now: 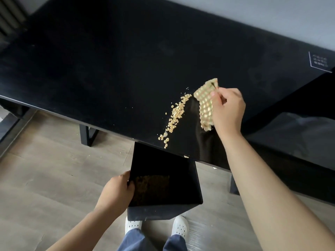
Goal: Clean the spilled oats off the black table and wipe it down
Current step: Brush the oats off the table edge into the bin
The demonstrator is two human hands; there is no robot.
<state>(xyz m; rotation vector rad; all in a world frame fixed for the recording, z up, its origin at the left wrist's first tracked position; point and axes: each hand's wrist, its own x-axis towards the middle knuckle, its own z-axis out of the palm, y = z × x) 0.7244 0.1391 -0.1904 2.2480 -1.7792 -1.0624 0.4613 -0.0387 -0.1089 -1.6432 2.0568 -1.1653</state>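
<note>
The black table fills most of the view, its near edge running down to the right, with wood-look floor below it. A black square bin is held under that edge, its far side tucked beneath the tabletop, and a layer of oats already lies on its bottom. The person's left hand grips the bin's left wall, with fingers curled over the rim into the inside. The right hand is over the table, pinching a bunched yellow waffle-textured cloth between thumb and fingers. The cloth hangs just beside the spill, but whether its lower edge touches the surface cannot be told. The spilled oats lie in a narrow line slanting from beside the cloth down to the table edge, their nearest end just above the bin's opening. One lone flake sits at the very lip, further right but within the bin's width. Tiny crumbs dot the table above the line. The task looks well along, with this last ridge to tip over. The chief risk is direction: the cloth is to the right of the line, so a sideways sweep would likely drive flakes left past the bin's left wall and onto the floor. A fast stroke could also flick light flakes over the rim. The bin, carried by one wall only, could tilt and spill its contents.
</note>
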